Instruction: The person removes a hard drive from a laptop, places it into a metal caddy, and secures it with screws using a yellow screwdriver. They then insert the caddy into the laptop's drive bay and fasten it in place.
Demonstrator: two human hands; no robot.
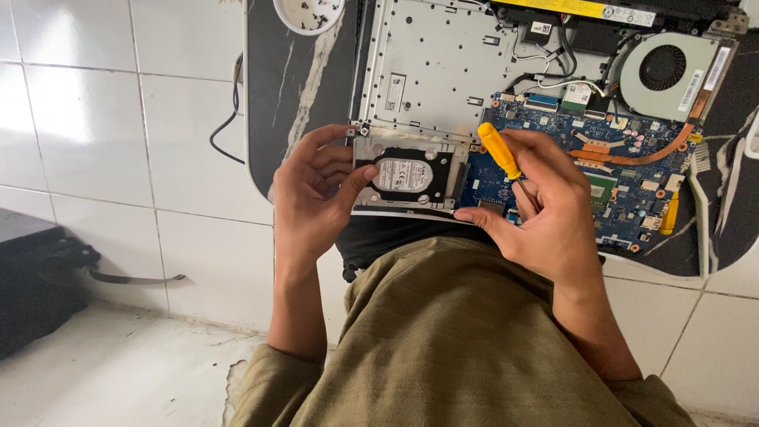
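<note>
Left hand point(312, 194) wrapped around near-left corner of opened laptop point(443, 79), thumb pressing on label face of hard drive point(405, 175); grasping drive and its metal bracket edge. Drive seated in bay at near edge of chassis, just left of blue circuit board point(609, 170).

Right hand point(545, 209) clenched on yellow-handled screwdriver point(500, 152), handle up, shaft running down into palm; tip hidden behind fingers, contact point cannot be told. Index finger resting along near edge of laptop.

Risks, as judged: tip close to bare board, so a slip likely to score traces or knock small components. Thumb pressure on drive lid could stress it. Laptop overhanging near edge of dark marbled surface point(296, 87), close against olive-shirted torso; a nudge could tip it toward tiled floor point(118, 142).

Around: cooling fan point(662, 69) with copper heat pipe at far right; white bowl point(308, 14) of small dark bits at top, possibly screws; black cable point(229, 119) trailing off surface; black case point(35, 277) on floor at left. White plastic tool point(700, 205) lying right of board.
</note>
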